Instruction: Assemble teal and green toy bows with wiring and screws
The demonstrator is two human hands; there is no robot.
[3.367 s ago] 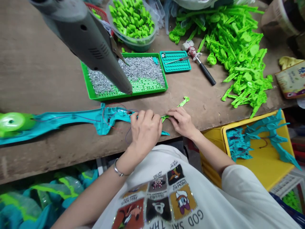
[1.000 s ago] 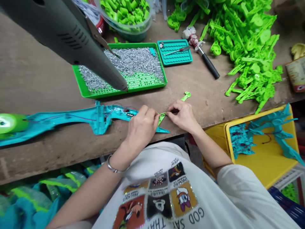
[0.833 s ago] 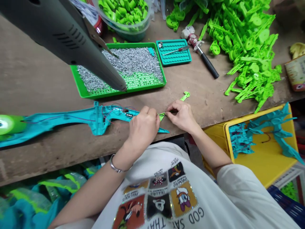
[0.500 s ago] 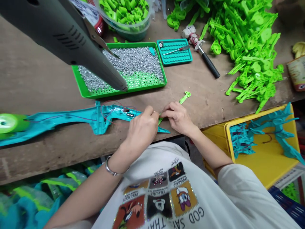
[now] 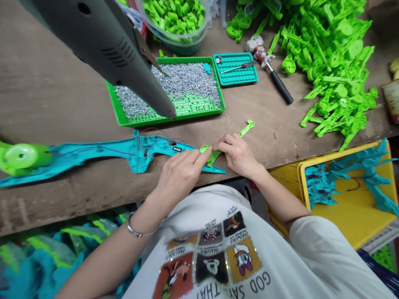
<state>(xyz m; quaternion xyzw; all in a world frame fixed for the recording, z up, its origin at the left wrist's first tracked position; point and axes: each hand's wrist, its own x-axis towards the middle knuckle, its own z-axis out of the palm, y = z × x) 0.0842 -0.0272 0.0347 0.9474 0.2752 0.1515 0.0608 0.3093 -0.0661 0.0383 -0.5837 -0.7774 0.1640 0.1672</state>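
A bright green plastic lever piece (image 5: 246, 128) slants across the right end of a long blue plastic shell (image 5: 93, 153). My left hand (image 5: 183, 170) has its thumb and fingertips closed on the wide, rounded lower end of the lever. On its middle, my right hand (image 5: 238, 154) pinches with bent fingers; the hooked upper end sticks out beyond them. Thin red wires and small metal parts lie in the shell just left of my left hand. A round green housing (image 5: 26, 157) sits at the shell's left end. My fingers hide part of where lever and shell meet.
A grey power tool (image 5: 134, 62) hangs over a green tray (image 5: 171, 119) of screws. Behind are a teal tray (image 5: 235, 79) with a screwdriver, a hammer (image 5: 280, 86), a tub (image 5: 174, 37) of green pieces and a green parts heap (image 5: 336, 74). A yellow bin (image 5: 352, 220) stands at right.
My left hand has lowered and flattened, so the lever's rounded end now shows between my hands. My right hand stays on the lever. The whole view has shifted slightly.
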